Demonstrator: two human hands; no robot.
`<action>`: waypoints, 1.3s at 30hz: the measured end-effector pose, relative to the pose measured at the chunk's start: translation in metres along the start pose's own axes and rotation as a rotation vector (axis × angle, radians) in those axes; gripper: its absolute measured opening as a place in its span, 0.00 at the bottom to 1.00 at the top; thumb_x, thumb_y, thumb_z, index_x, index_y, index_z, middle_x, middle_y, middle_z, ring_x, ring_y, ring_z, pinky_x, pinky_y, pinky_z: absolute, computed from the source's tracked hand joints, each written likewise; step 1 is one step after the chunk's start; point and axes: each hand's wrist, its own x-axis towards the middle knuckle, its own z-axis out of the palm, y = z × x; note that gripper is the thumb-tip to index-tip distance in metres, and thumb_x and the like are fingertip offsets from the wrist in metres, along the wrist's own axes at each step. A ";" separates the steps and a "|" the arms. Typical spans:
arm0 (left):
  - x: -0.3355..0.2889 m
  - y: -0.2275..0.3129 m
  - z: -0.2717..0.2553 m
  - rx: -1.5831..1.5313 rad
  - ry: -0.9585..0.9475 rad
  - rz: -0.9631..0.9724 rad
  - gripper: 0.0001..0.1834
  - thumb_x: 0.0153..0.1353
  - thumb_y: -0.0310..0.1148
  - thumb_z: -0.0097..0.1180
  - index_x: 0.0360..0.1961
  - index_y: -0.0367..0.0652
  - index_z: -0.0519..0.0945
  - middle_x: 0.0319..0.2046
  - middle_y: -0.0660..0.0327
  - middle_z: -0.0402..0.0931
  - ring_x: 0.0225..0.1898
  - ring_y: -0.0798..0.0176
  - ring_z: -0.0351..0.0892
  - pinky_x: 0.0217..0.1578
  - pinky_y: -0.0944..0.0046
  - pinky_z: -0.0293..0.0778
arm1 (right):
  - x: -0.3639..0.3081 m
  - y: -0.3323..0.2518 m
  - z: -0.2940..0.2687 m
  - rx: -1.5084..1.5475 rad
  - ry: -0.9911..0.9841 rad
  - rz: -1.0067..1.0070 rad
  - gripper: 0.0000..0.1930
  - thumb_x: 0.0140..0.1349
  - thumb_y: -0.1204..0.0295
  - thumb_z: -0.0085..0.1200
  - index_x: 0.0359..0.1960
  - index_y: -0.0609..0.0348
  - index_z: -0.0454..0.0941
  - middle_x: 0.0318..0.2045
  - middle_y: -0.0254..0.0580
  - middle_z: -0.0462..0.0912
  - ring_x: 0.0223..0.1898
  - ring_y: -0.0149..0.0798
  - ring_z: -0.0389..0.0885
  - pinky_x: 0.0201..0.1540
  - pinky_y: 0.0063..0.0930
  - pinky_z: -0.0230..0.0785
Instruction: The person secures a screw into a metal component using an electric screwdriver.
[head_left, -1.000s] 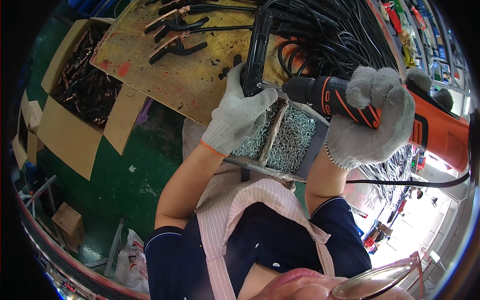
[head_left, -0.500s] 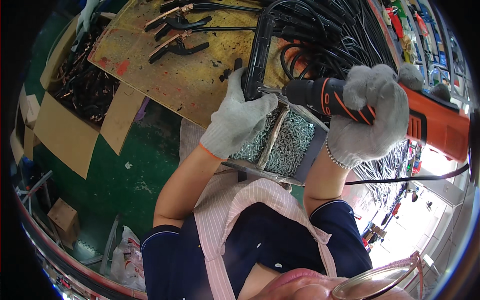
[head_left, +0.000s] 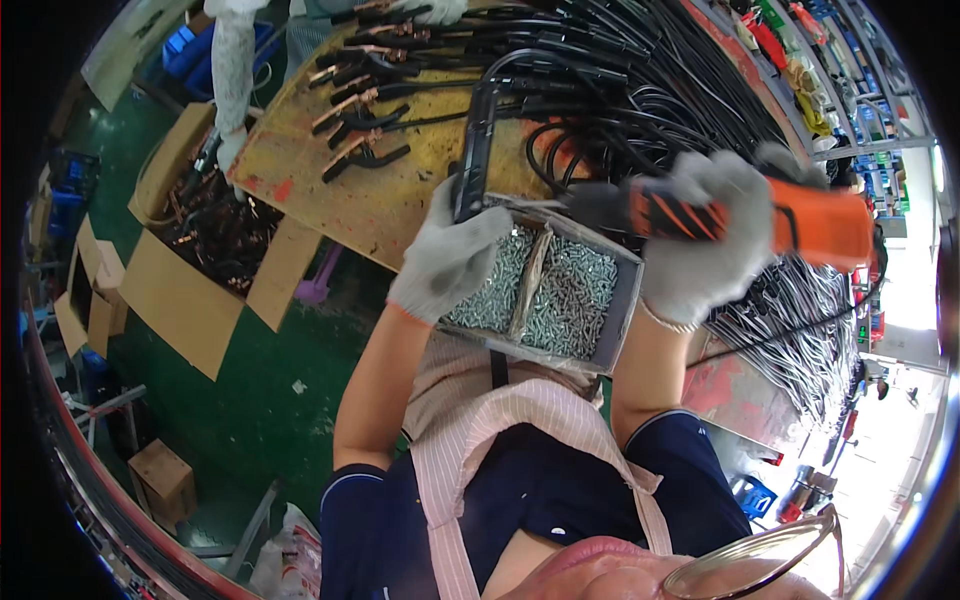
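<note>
My left hand (head_left: 450, 255), in a grey knit glove, is closed around the lower end of a long black plastic handle (head_left: 478, 140), which stands nearly upright in the view with a black cable curving from its top. A grey glove also covers my right hand (head_left: 710, 230), wrapped around an orange and black power screwdriver (head_left: 810, 222). Motion smears the tool; its bit points left at the handle's lower end, seemingly a little apart from it. Below both hands sits a two-part box (head_left: 628, 300) filled with small silver screws (head_left: 570, 295).
Copper-jawed black clamps (head_left: 365, 155) and bundled black cables (head_left: 600, 140) cover much of the worn yellow table (head_left: 290, 150). Left of it, an open carton (head_left: 185, 295) holds more clamp parts. A co-worker's sleeved arm (head_left: 233, 70) reaches toward that carton; another gloved hand (head_left: 435, 10) is at the top.
The screwdriver's bit has drawn back from the black handle, where it was touching before. My view has shifted, showing more clamps and a co-worker's arm and hand at the top.
</note>
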 end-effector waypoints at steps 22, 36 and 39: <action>-0.039 0.091 -0.090 2.094 -0.075 0.415 0.27 0.52 0.40 0.64 0.55 0.59 0.76 0.40 0.53 0.79 0.42 0.45 0.78 0.42 0.49 0.75 | -0.082 0.012 -0.102 -1.419 -0.435 0.081 0.37 0.50 0.69 0.68 0.63 0.57 0.66 0.52 0.52 0.70 0.45 0.52 0.77 0.48 0.40 0.72; 0.066 0.116 -0.079 2.282 0.065 0.324 0.14 0.61 0.45 0.51 0.45 0.54 0.79 0.38 0.54 0.82 0.41 0.48 0.82 0.41 0.49 0.78 | 0.089 0.143 -0.022 -1.803 -1.325 -0.199 0.14 0.58 0.72 0.52 0.46 0.54 0.78 0.45 0.43 0.80 0.49 0.46 0.80 0.48 0.39 0.75; 0.063 0.125 -0.079 2.387 -0.051 0.241 0.18 0.59 0.39 0.51 0.51 0.56 0.77 0.37 0.53 0.83 0.41 0.47 0.82 0.41 0.47 0.77 | 0.099 0.152 -0.021 -1.864 -1.338 0.103 0.12 0.63 0.72 0.49 0.47 0.55 0.78 0.48 0.48 0.79 0.50 0.51 0.81 0.47 0.43 0.77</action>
